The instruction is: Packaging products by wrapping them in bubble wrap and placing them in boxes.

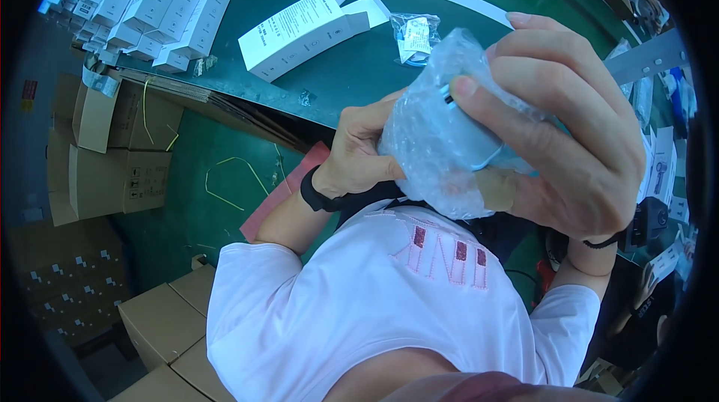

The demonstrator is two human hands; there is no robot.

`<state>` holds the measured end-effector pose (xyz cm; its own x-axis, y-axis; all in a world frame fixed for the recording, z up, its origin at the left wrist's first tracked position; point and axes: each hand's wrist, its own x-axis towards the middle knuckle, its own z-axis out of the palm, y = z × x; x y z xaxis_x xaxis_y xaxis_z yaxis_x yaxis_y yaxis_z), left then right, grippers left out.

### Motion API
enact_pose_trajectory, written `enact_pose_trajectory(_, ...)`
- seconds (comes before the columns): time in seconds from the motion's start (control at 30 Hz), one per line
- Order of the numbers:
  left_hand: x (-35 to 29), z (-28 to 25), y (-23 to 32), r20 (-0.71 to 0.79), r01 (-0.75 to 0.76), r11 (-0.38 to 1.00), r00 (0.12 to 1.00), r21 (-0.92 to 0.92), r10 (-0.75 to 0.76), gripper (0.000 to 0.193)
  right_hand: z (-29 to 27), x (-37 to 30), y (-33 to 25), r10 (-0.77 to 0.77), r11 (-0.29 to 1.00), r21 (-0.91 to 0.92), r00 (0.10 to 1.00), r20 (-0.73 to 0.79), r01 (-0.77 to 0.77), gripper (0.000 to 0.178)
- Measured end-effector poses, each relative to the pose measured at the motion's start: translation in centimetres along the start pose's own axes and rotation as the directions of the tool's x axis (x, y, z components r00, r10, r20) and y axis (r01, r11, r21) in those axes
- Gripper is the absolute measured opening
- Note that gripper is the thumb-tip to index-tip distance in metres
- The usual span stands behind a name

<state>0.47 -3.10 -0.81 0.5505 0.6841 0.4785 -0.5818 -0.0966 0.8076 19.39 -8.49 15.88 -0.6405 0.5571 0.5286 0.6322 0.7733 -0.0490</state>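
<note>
Above the near edge of the green table, both hands hold a clear bubble wrap bag [410, 136] close to my chest. My left hand [358, 149] is closed on the bag's left side. My right hand [573, 121] grips a smooth light-blue rounded device [470, 140] at the bag's mouth, its fingers bent over the top and the thumb below. The wrap surrounds part of that device, whose kind I cannot make out. Beyond the hands lies a white carton [299, 35] with its end flaps open. A small clear packet [414, 39] with paper inside rests beside it.
White cartons [161, 5] are stacked at the table's far left. Brown cardboard boxes [112, 170] stand on the floor to the left, with more [176, 320] near my left elbow. A grey metal bar [648, 58] and other people at work are on the right.
</note>
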Motion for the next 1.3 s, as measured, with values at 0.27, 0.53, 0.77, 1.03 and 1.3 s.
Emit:
enact_pose_trajectory(0.27, -0.6, -1.6, -0.8, 0.041, -0.066, 0.995, 0.997, 0.080, 0.063, 0.060, 2.8, -1.9, 0.6, -0.024, 1.000, -0.006, 0.982, -0.186, 0.023, 0.052)
enact_pose_trajectory(0.53, 0.9, -2.2, -0.2, 0.040, -0.199, 0.972, 0.980, 0.121, 0.196, 0.055, 4.6, -1.9, 0.4, 0.099, 0.989, 0.136, 0.929, -0.357, -0.053, 0.057)
enact_pose_trajectory(0.77, -0.1, -2.9, -1.1, -0.034, -0.116, 0.984, 0.992, 0.136, 0.122, 0.055, 4.7, -1.8, 0.3, 0.131, 0.987, 0.139, 0.923, -0.361, -0.086, 0.059)
enact_pose_trajectory(1.03, 1.2, -2.5, 0.1, 0.016, -0.239, 0.951, 0.970, 0.195, 0.241, 0.055, 5.2, -2.0, 0.7, 0.096, 0.991, 0.127, 0.925, -0.369, -0.052, 0.055)
enact_pose_trajectory(1.3, 1.5, -2.4, 0.0, 0.031, -0.279, 0.928, 0.959, 0.247, 0.280, 0.053, 5.0, -1.6, 0.3, 0.109, 0.989, 0.131, 0.934, -0.340, -0.068, 0.052)
